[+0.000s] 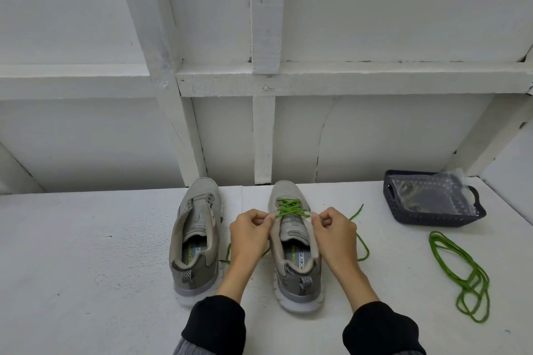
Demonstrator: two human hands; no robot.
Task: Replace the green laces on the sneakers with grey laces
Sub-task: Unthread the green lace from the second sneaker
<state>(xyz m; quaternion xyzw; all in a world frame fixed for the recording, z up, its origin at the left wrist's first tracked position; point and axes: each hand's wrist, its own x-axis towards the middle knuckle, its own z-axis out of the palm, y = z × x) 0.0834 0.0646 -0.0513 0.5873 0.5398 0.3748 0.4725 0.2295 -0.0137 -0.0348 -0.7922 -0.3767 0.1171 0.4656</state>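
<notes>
Two grey sneakers stand side by side on the white table, toes away from me. The left sneaker has no lace in it. The right sneaker carries a green lace criss-crossed through its lower eyelets, with loose ends trailing to both sides. My left hand pinches the lace at the shoe's left eyelet edge. My right hand pinches it at the right eyelet edge. A second green lace lies loose in loops on the table to the right.
A dark plastic basket stands at the back right, holding a clear bag with greyish laces inside. A white wall with wooden framing rises right behind the shoes.
</notes>
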